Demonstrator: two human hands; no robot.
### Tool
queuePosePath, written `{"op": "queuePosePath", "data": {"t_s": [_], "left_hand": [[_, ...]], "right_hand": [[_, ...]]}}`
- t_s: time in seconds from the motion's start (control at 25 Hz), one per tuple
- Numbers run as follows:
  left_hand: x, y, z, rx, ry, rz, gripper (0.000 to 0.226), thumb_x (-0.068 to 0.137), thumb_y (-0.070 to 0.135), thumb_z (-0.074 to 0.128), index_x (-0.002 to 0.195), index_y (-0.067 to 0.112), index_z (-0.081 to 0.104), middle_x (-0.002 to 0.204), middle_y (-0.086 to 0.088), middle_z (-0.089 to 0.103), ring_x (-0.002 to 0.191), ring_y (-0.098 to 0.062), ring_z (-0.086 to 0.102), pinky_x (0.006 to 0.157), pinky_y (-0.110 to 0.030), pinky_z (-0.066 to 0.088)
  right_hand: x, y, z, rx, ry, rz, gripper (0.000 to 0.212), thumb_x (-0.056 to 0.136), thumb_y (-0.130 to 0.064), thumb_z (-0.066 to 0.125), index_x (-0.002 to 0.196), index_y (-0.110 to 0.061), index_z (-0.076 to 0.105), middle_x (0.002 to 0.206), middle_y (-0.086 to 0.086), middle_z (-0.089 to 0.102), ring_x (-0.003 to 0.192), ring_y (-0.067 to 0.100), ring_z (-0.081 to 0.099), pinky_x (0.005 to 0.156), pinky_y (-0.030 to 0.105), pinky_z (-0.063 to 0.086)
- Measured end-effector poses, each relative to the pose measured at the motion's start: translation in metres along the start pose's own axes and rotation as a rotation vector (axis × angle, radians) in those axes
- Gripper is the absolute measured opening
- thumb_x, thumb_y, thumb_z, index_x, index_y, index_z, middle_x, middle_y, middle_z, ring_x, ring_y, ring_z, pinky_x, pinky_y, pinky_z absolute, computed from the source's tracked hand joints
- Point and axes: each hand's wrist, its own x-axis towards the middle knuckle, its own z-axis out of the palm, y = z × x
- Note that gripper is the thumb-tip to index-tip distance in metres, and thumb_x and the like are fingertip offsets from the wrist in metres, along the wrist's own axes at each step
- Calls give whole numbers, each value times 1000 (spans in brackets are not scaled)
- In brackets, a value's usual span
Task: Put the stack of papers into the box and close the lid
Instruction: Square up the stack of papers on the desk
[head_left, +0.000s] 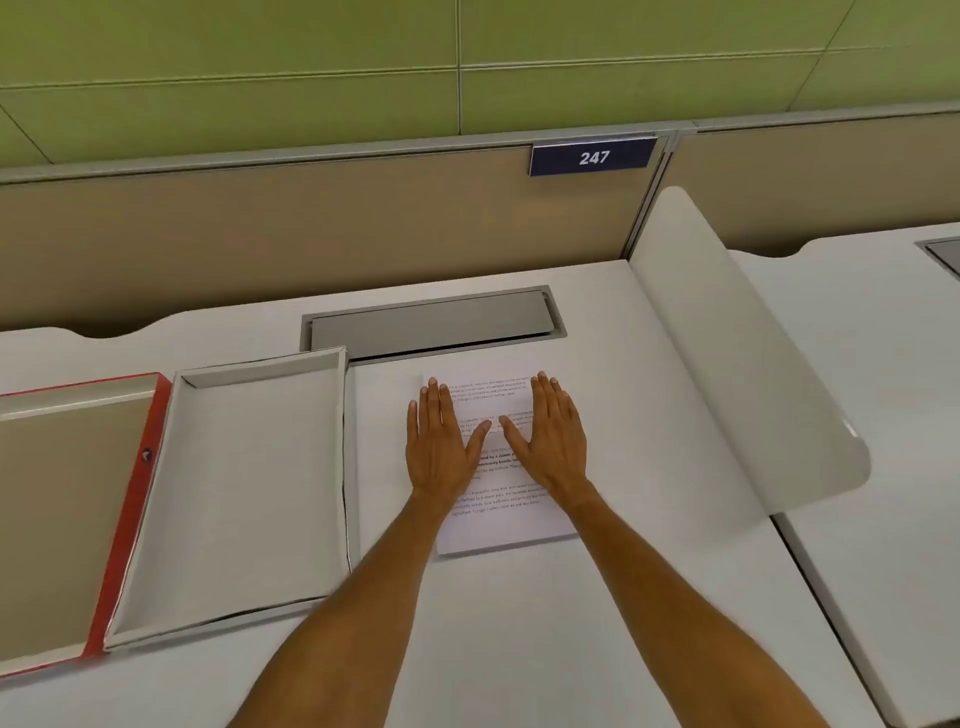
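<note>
1. Far left: the red-edged lid (78, 519) lies inside-up on the white desk (519, 623), touching the left wall of the box.
2. Left of centre: the box (244, 493) sits open and holds nothing visible. Its right wall stands just beside the papers, not touching them.
3. Centre: the stack of papers (498, 519) lies flat on the desk, printed side up, in front of the grey cable hatch (431, 322).
4. Left hand (441, 447): flat, palm down on the left half of the top sheet, fingers extended and close together; it grips nothing.
5. Right hand (550, 436): likewise flat on the right half, fingers extended, thumb tip nearly meeting the left thumb; no grip taken.
6. Right: a curved white divider (753, 364) separates this desk from the next.
7. Assessment: the task appears at its first step, with papers pressed but not lifted. The next move likely requires fingers under the stack's edges, keeping sheets squared, then carrying left into the box.
</note>
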Motion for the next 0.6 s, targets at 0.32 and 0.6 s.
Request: {"op": "queuePosePath", "data": {"t_s": [0.32,0.6], "left_hand": [[-7,-11,13,8,-40,-76,89,93,64,36,157,11,5,167,-8,5,154,-24,7,126,-40,4],[-8,-11,19,-70,-29,-183,95,91,65,40,157,7,3,166,-12,9,153,-28,13,126,-39,11]], "right_hand": [[-10,9,13,17,-84,73,82,95,-60,40,158,-17,9,166,0,9,154,19,10,126,34,10],[-12,12,18,180,-82,178,91,93,-56,49,158,-11,3,167,5,3,154,22,7,126,38,12]]}}
